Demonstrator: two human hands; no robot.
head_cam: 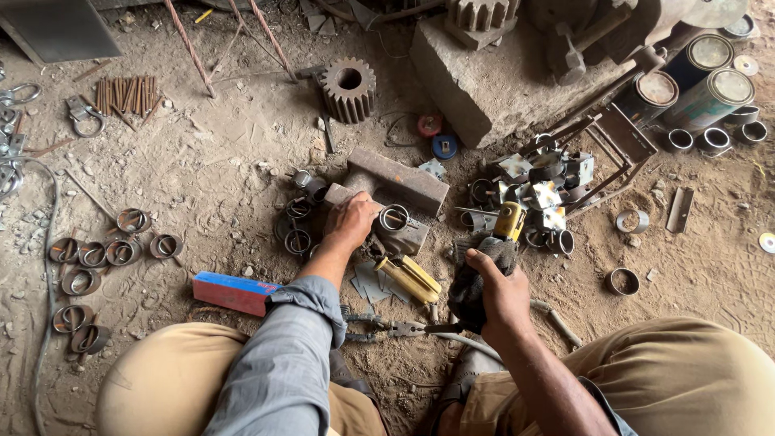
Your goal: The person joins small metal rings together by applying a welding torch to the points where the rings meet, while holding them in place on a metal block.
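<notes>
seen from above, the left hand (352,220) presses closed fingers on a metal block (395,182) beside a steel ring (394,218). the right hand (502,292) grips a yellow-handled tool (508,222) in dark cloth. round tins (710,97) lie top right; a red-and-blue box (234,292) lies left.

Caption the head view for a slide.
Seated on a dirt floor, left hand steadies a metal ring; right hand grips a yellow-handled tool.

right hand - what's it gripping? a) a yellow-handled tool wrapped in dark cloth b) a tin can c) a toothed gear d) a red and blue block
a: the right hand is closed round a yellow-handled tool through a dark cloth, while the red and blue block, the gear and the cans lie apart on the dirt floor.
</notes>
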